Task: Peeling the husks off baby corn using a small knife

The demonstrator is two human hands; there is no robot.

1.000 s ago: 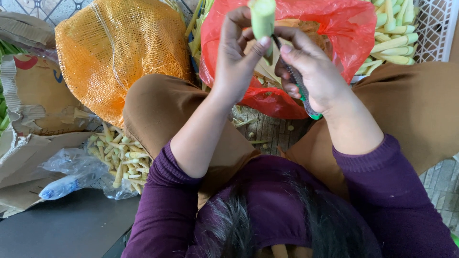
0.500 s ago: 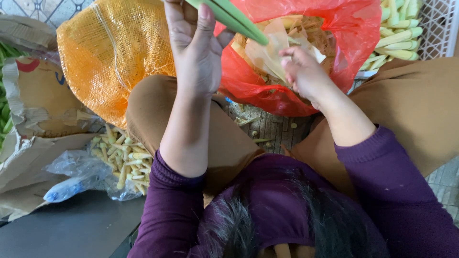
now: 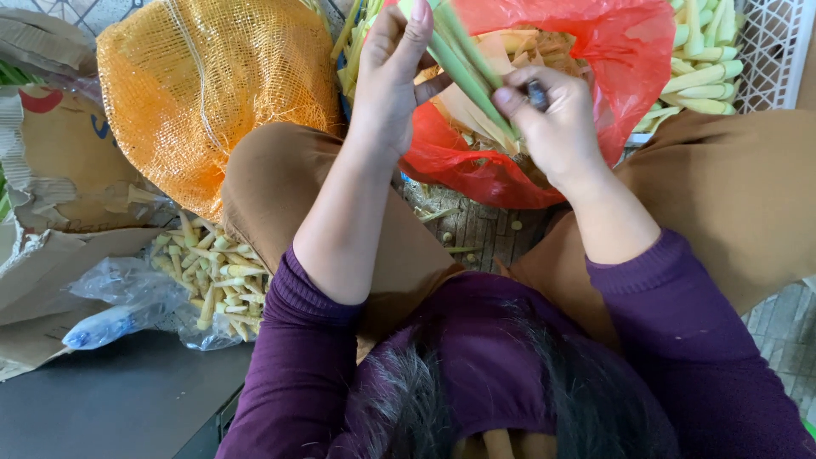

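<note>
husk: we see a green unhusked ear of baby corn held up over the mouth of the red bag, tilted, tip toward the top-left.
left hand: fingers curled tight round the upper end of the husk, thumb on top. Firm hold.
right hand: fist closed on a small dark-handled tool, likely a knife, pressed to the lower part of the husk. Blade hidden, so we can't tell its edge direction.
risk 1: we judge a slip of the blade toward the left thumb possible; both hands sit close on the same stalk.
risk 2: husk strips may miss the red bag and drop on the knees below it.
left of the red bag: orange mesh sack, touching the knee.
right of the red bag: white crate of peeled cobs.
down-left of the red bag: clear bag of peeled cobs on cardboard. Loose, could spill if kicked.
</note>
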